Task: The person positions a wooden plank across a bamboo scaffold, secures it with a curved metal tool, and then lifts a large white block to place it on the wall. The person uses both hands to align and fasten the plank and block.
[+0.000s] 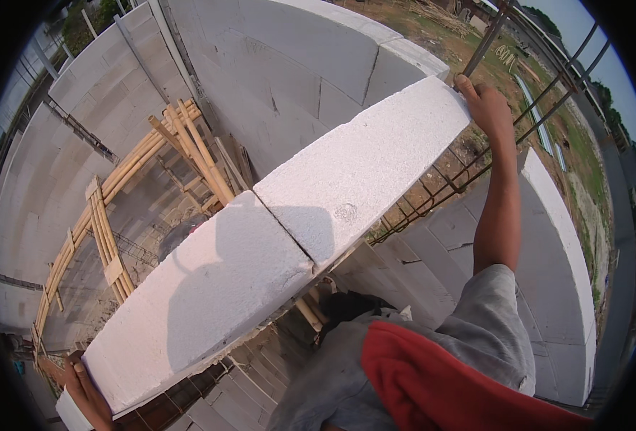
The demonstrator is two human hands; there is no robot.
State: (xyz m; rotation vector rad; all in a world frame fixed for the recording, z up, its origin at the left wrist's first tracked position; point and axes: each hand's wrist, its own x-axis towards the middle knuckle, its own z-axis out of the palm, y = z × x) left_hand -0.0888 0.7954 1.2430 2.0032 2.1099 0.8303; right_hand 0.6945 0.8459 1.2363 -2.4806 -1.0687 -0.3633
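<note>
Two long white aerated concrete blocks lie end to end along a wall top, with a narrow dark joint between them. The near-left block (224, 287) reaches down to the lower left. Its neighbour, the far-right block (375, 158), runs to the upper right. My right hand (487, 108) is closed at the far end of that block, thumb by its corner and close to upright steel bars. At the lower left my left hand (84, 395) grips the outer end of the near-left block; part of its fingers is hidden. My shadow falls across both blocks.
A tall curved block wall (282, 57) stands beyond, and another wall (569, 273) is to my right. Below on the left is bamboo scaffolding (109, 194). Steel rebar (487, 39) rises beside my right hand. A red cloth (418, 373) hangs over my grey shirt.
</note>
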